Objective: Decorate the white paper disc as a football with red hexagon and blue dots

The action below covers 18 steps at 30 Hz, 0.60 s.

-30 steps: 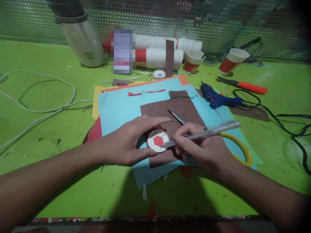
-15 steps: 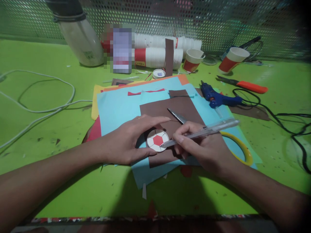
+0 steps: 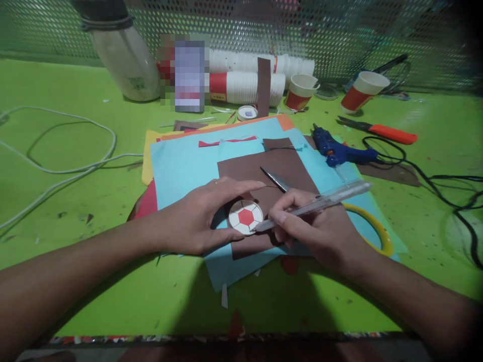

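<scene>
A round white disc (image 3: 236, 219) bears a red hexagon in its middle, with dark lines running out to the rim. My left hand (image 3: 202, 216) grips it by the edge between thumb and fingers. Between the fingers of my right hand (image 3: 302, 218) is a clear pen (image 3: 335, 196), its tip at the disc's lower right edge. Both hands rest over brown paper (image 3: 256, 171), which lies on light blue sheets (image 3: 181, 166). Scissors (image 3: 385, 239) with a yellow handle lie partly hidden beneath my right hand, their dark blades pointing up and left.
A blue glue gun (image 3: 334, 151) and an orange-handled knife (image 3: 392, 133) lie to the right, with black cable. Stacked paper cups (image 3: 249, 89), two single cups, a phone (image 3: 188, 75) and a large flask (image 3: 124, 60) line the back. White cable (image 3: 109, 133) loops at left.
The pen tip has shifted slightly right and down, from inside the disc to nearer its rim. My left hand keeps its hold on the disc.
</scene>
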Available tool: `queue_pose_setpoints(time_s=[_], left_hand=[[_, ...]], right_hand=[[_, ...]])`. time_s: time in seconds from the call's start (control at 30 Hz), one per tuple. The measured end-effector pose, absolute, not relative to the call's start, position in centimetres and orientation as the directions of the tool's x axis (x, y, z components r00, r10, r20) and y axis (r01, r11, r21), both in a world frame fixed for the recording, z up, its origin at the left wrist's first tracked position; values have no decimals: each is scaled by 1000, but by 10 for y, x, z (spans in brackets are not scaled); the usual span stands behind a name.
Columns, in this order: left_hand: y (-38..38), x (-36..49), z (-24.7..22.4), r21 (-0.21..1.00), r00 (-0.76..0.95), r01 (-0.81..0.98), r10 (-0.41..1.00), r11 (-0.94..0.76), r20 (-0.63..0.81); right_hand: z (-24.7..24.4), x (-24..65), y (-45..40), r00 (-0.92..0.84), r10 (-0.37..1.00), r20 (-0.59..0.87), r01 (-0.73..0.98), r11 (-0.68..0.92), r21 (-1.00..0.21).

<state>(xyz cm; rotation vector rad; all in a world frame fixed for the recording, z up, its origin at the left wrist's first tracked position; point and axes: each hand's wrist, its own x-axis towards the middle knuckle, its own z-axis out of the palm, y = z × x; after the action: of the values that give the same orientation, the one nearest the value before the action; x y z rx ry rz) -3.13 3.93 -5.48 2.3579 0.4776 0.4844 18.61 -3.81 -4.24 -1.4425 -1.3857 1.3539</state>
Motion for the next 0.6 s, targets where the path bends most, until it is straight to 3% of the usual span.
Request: queue_pose_setpoints(time_s=[0.6], left_hand=[[38,-33,-56,651,868,176,428,-739,251]], right_hand=[[-42,187,-38,-127,960,-248,234,-213,-948]])
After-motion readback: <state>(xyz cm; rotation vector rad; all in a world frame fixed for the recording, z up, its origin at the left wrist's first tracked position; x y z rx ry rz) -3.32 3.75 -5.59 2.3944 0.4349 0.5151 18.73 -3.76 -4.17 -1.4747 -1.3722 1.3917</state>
